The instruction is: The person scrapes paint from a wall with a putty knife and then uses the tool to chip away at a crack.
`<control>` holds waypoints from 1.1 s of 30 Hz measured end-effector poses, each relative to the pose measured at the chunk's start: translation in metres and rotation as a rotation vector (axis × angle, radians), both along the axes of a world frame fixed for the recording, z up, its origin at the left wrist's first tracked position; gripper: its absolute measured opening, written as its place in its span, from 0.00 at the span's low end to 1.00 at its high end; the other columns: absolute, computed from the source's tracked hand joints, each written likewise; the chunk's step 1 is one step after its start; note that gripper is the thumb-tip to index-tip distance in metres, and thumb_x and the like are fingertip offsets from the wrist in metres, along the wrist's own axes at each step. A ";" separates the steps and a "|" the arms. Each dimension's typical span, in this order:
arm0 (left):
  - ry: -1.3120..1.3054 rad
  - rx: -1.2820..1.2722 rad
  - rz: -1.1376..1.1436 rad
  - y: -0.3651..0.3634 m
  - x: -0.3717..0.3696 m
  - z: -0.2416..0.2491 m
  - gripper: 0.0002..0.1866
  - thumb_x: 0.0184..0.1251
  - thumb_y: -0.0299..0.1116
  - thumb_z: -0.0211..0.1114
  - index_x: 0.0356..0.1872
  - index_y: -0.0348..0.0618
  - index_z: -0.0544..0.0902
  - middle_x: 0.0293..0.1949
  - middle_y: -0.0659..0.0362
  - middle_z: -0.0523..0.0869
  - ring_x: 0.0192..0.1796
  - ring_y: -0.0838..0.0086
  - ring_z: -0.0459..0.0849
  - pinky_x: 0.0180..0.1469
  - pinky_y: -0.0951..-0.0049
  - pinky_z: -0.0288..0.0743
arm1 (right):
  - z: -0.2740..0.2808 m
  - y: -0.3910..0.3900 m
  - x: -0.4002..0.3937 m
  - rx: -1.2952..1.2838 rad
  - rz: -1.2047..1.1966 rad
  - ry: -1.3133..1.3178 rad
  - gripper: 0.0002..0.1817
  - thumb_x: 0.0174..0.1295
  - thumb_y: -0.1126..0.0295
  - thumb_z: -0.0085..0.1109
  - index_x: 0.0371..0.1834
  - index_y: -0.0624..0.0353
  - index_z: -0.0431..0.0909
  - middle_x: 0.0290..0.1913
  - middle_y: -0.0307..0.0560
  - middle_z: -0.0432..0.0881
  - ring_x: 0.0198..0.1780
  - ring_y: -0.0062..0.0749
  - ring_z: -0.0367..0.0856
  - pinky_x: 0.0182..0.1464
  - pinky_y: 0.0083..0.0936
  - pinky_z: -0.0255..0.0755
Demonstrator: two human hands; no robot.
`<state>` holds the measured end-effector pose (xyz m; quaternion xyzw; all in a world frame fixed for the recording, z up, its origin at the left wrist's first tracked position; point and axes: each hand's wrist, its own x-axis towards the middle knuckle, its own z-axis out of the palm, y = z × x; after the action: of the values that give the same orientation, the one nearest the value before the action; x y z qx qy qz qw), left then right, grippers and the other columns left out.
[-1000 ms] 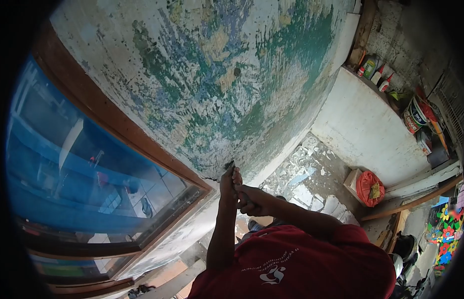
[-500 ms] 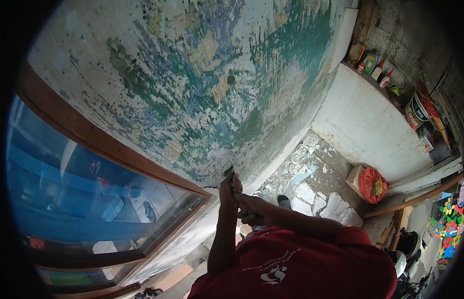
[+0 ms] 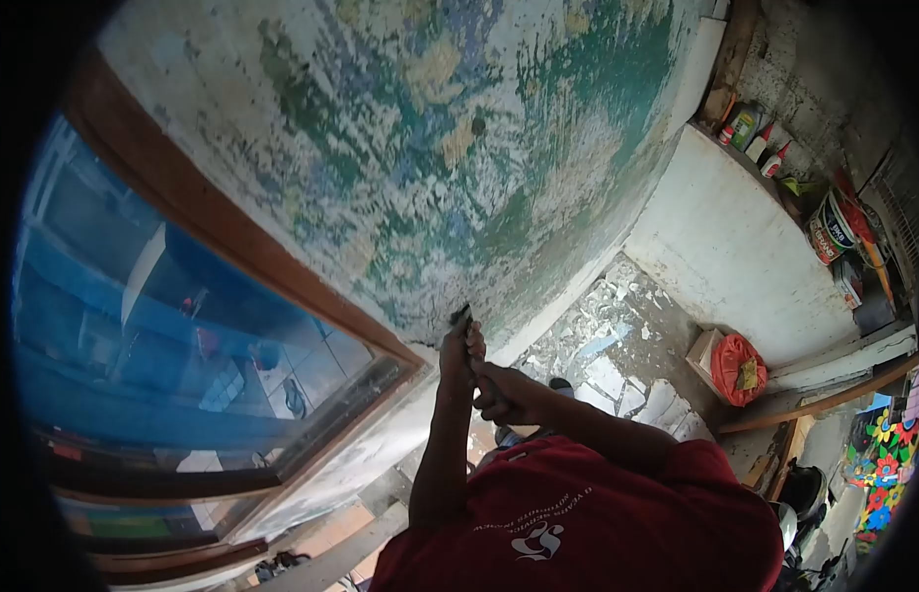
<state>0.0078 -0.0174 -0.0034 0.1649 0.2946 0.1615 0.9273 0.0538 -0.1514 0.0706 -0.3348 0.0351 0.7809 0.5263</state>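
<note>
Both hands are close together at the lower part of a wall (image 3: 420,168) with patchy green, blue and cream paint. My left hand (image 3: 459,347) is wrapped round a dark scraper-like tool (image 3: 461,315), whose tip is at the wall surface. Just below it, my right hand (image 3: 501,391) is closed round the lower end of the same tool. The grip hides most of the handle.
Left of the wall is a brown-framed window (image 3: 272,286). Broken flakes and tile pieces (image 3: 617,345) lie on the floor. A red bag (image 3: 739,370) is at the right, below a ledge with bottles (image 3: 759,144) and a paint bucket (image 3: 832,229).
Both hands and the tool have moved slightly up along the wall. The view has shifted, so the window and the wall sit further right.
</note>
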 end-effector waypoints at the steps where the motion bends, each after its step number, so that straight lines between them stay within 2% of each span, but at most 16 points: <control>1: -0.010 -0.020 0.000 -0.001 -0.003 -0.002 0.13 0.68 0.41 0.50 0.28 0.44 0.72 0.12 0.70 0.62 0.12 0.86 0.60 0.12 0.86 0.54 | 0.005 -0.002 -0.004 -0.002 -0.015 -0.021 0.15 0.63 0.50 0.45 0.34 0.49 0.66 0.15 0.31 0.60 0.11 0.12 0.54 0.09 0.08 0.45; 2: 0.006 0.055 0.018 -0.003 -0.002 -0.002 0.13 0.68 0.41 0.50 0.28 0.44 0.71 0.13 0.70 0.63 0.12 0.86 0.60 0.12 0.86 0.54 | 0.001 -0.001 -0.003 0.038 -0.025 -0.019 0.14 0.63 0.50 0.45 0.32 0.49 0.66 0.15 0.30 0.61 0.10 0.12 0.54 0.10 0.07 0.47; 5: -0.055 -0.077 -0.006 0.003 -0.001 0.003 0.13 0.68 0.40 0.49 0.28 0.43 0.71 0.13 0.69 0.64 0.13 0.86 0.61 0.13 0.87 0.55 | 0.000 0.002 0.001 0.050 0.000 0.105 0.14 0.63 0.51 0.46 0.30 0.49 0.67 0.15 0.31 0.62 0.09 0.13 0.54 0.09 0.07 0.47; 6: -0.027 -0.013 -0.028 0.004 0.004 -0.004 0.13 0.68 0.38 0.49 0.28 0.42 0.72 0.13 0.69 0.64 0.14 0.85 0.61 0.14 0.86 0.56 | 0.000 0.005 0.002 0.059 -0.063 0.134 0.13 0.63 0.53 0.46 0.29 0.49 0.67 0.15 0.31 0.63 0.10 0.12 0.56 0.08 0.07 0.47; 7: -0.059 -0.039 -0.074 0.007 0.008 -0.024 0.13 0.68 0.38 0.48 0.28 0.42 0.72 0.13 0.69 0.64 0.13 0.85 0.62 0.14 0.86 0.56 | -0.028 0.014 0.004 0.111 -0.185 0.111 0.11 0.64 0.57 0.46 0.30 0.50 0.67 0.15 0.31 0.63 0.10 0.13 0.58 0.07 0.08 0.46; 9: -0.125 -0.077 -0.171 0.018 0.019 -0.058 0.12 0.68 0.38 0.48 0.27 0.43 0.72 0.13 0.69 0.65 0.13 0.84 0.62 0.13 0.85 0.56 | -0.034 0.015 0.021 0.131 -0.152 0.237 0.10 0.64 0.59 0.47 0.28 0.51 0.67 0.15 0.30 0.63 0.10 0.13 0.59 0.07 0.07 0.48; 10: 0.031 0.072 -0.073 0.008 0.019 -0.044 0.15 0.68 0.37 0.44 0.21 0.48 0.71 0.13 0.69 0.65 0.13 0.83 0.62 0.11 0.80 0.58 | -0.025 0.010 0.019 0.133 -0.146 0.187 0.11 0.63 0.59 0.47 0.27 0.50 0.67 0.14 0.31 0.62 0.10 0.13 0.59 0.07 0.07 0.48; 11: -0.053 0.118 -0.032 0.000 0.015 -0.031 0.14 0.69 0.39 0.45 0.23 0.48 0.71 0.14 0.70 0.65 0.13 0.84 0.61 0.10 0.82 0.55 | -0.016 0.001 0.012 0.134 -0.143 0.138 0.12 0.63 0.58 0.48 0.26 0.50 0.67 0.14 0.31 0.62 0.10 0.12 0.58 0.07 0.07 0.48; 14: 0.000 0.063 0.165 -0.016 0.000 0.000 0.13 0.68 0.40 0.47 0.29 0.42 0.72 0.14 0.66 0.66 0.12 0.83 0.60 0.13 0.85 0.55 | -0.011 -0.008 0.010 0.071 0.010 0.085 0.14 0.62 0.51 0.48 0.29 0.49 0.67 0.14 0.30 0.61 0.09 0.11 0.54 0.06 0.07 0.43; 17: -0.011 0.039 0.055 -0.004 -0.002 -0.010 0.13 0.68 0.39 0.47 0.29 0.42 0.71 0.14 0.66 0.66 0.13 0.83 0.61 0.14 0.85 0.56 | -0.013 -0.006 -0.001 0.054 0.004 0.060 0.15 0.62 0.49 0.47 0.31 0.48 0.67 0.15 0.30 0.62 0.09 0.11 0.53 0.07 0.07 0.43; 18: 0.044 0.109 0.065 -0.006 -0.002 -0.007 0.13 0.68 0.39 0.48 0.29 0.42 0.71 0.15 0.66 0.67 0.13 0.84 0.61 0.14 0.85 0.56 | -0.015 -0.004 -0.002 0.062 -0.021 0.050 0.15 0.61 0.49 0.47 0.31 0.48 0.67 0.15 0.30 0.62 0.09 0.11 0.53 0.07 0.07 0.43; 21: -0.023 0.028 0.146 -0.009 -0.003 -0.005 0.13 0.67 0.40 0.50 0.28 0.43 0.71 0.15 0.66 0.67 0.13 0.84 0.61 0.14 0.86 0.56 | -0.005 -0.006 0.004 0.075 0.031 0.087 0.15 0.62 0.49 0.47 0.31 0.47 0.66 0.16 0.31 0.64 0.09 0.12 0.55 0.08 0.08 0.45; 24: -0.045 0.001 0.013 0.006 0.000 -0.042 0.13 0.67 0.41 0.50 0.28 0.43 0.72 0.15 0.66 0.67 0.12 0.84 0.60 0.13 0.86 0.55 | -0.016 0.004 0.001 0.058 -0.071 0.014 0.14 0.62 0.52 0.48 0.31 0.48 0.66 0.16 0.32 0.64 0.09 0.13 0.56 0.08 0.10 0.48; 25: -0.011 0.015 0.035 -0.004 -0.009 -0.044 0.14 0.67 0.41 0.50 0.28 0.43 0.72 0.14 0.67 0.66 0.12 0.84 0.60 0.13 0.86 0.55 | -0.031 0.011 0.006 0.113 -0.084 0.110 0.12 0.63 0.54 0.48 0.30 0.49 0.65 0.16 0.32 0.64 0.10 0.13 0.57 0.09 0.10 0.49; 29: 0.076 0.075 0.094 -0.008 -0.006 -0.010 0.14 0.67 0.43 0.50 0.28 0.43 0.71 0.13 0.68 0.64 0.12 0.85 0.59 0.11 0.86 0.53 | -0.019 0.000 0.003 -0.011 -0.001 -0.002 0.16 0.65 0.52 0.44 0.28 0.52 0.64 0.15 0.33 0.62 0.09 0.14 0.54 0.09 0.10 0.46; 33: 0.069 0.076 0.093 -0.009 -0.011 -0.024 0.13 0.68 0.43 0.50 0.28 0.46 0.71 0.12 0.69 0.63 0.11 0.86 0.58 0.11 0.86 0.52 | -0.018 0.001 -0.006 -0.098 0.041 -0.066 0.18 0.65 0.49 0.41 0.34 0.54 0.67 0.15 0.34 0.62 0.09 0.14 0.52 0.09 0.11 0.46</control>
<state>-0.0031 -0.0262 -0.0276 0.1916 0.3272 0.2097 0.9013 0.0477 -0.1508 0.0528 -0.3863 0.0488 0.7774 0.4940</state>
